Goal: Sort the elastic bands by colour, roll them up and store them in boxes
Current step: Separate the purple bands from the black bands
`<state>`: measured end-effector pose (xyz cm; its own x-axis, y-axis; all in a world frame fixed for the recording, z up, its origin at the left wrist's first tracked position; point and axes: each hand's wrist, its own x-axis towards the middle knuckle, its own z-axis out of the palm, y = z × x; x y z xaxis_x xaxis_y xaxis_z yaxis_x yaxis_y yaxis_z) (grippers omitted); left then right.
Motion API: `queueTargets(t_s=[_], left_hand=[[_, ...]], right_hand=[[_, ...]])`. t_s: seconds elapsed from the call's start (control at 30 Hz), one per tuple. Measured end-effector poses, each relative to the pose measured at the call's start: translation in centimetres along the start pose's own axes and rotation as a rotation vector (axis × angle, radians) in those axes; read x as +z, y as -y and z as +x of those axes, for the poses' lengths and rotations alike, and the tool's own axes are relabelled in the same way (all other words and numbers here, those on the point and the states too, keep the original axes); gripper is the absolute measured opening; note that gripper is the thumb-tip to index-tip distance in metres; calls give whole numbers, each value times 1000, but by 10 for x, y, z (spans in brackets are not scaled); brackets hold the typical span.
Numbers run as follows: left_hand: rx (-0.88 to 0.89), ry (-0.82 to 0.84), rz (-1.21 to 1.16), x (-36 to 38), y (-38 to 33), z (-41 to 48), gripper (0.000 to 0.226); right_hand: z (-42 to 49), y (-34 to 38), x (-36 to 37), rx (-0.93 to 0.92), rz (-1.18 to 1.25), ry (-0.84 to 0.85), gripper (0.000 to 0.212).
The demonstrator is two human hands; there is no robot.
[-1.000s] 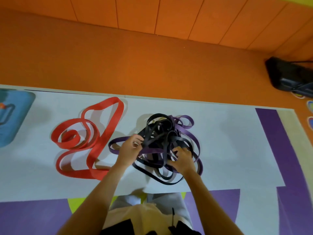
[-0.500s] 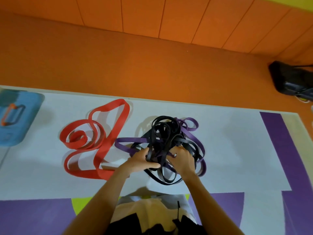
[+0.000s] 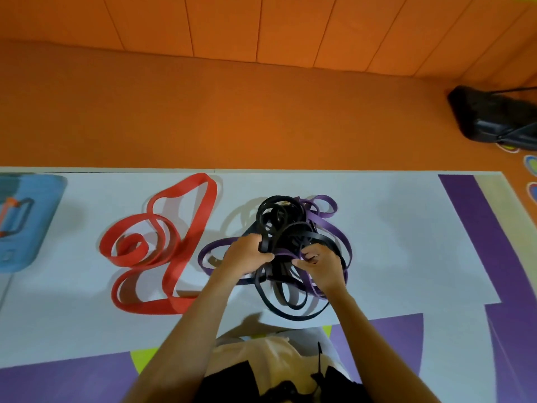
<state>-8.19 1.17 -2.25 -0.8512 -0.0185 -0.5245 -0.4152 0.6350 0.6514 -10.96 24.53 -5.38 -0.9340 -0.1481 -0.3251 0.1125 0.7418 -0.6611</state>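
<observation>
Head view.

1. Black bands [image 3: 283, 221]: several thin loops heaped in a knot at mid-mat, with slack loops trailing towards the person. They are tangled with item 2.
2. Purple bands [image 3: 325, 221]: wider loops threaded through the black heap. They show at its far right, along its right flank and as one loop spilling out to the left, under the left wrist.
3. Left hand [image 3: 247, 255]: at the heap's near left side. The fingers [image 3: 257, 238] curl over a bunch of black bands and the thumb closes beneath, a full grasp. The bunch rises out of the fist into the knot.
4. Right hand [image 3: 324, 264]: at the heap's near right side, close to the left hand but apart from it. The fingertips [image 3: 305, 251] bend inward and pinch a purple strand that runs across the gap between the hands. Black loops pass under and behind the palm.
5. Red band [image 3: 186, 242]: one broad band lying loose in flat coils left of the heap, clear of both hands.
6. Box [image 3: 27, 225]: blue, at the mat's left edge, well apart from the bands.
7. Mat [image 3: 401, 242]: white with purple shapes, under all the bands.
8. Bag [image 3: 494, 117]: black, on the orange floor at far right.
</observation>
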Motion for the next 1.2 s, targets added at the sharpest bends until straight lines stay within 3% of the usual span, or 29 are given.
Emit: queueTargets(t_s=[0.17, 0.3, 0.43, 0.53, 0.6, 0.7, 0.8, 0.9, 1.03, 1.13, 1.2], left_hand=[[-1, -11, -184, -14, -11, 4, 13], [-53, 80, -485, -14, -22, 8, 17], [-228, 196, -894, -2, -29, 9, 21], [-243, 298, -1089, 4, -35, 11, 18], [-247, 330, -1193, 6, -39, 12, 18], [-277, 327, -1392, 7, -46, 16, 20], [-278, 330, -1598, 4, -53, 20, 21], [-248, 280, -1750, -2, -63, 24, 24], [-222, 89, -1579, -8, -68, 42, 26], [-229, -44, -1119, 1, -66, 50, 35], [-176, 49, -809, 10, -65, 45, 59]], right_hand=[[-11, -23, -17, 133, 57, -155, 33], [-26, -53, -23, 352, -224, -8, 32], [-39, -63, -16, 438, -206, 55, 55], [-42, -65, -13, 502, -133, -106, 34], [-45, -69, -14, 570, -37, -147, 32], [-49, -71, -20, 633, 33, -130, 27], [-51, -76, -30, 636, -97, -34, 25], [-44, -72, -45, 652, 63, -76, 19], [-23, -53, -70, 543, 367, -208, 12], [-5, -28, -79, 357, 474, -222, 17], [6, -8, -75, 278, 564, -202, 18]])
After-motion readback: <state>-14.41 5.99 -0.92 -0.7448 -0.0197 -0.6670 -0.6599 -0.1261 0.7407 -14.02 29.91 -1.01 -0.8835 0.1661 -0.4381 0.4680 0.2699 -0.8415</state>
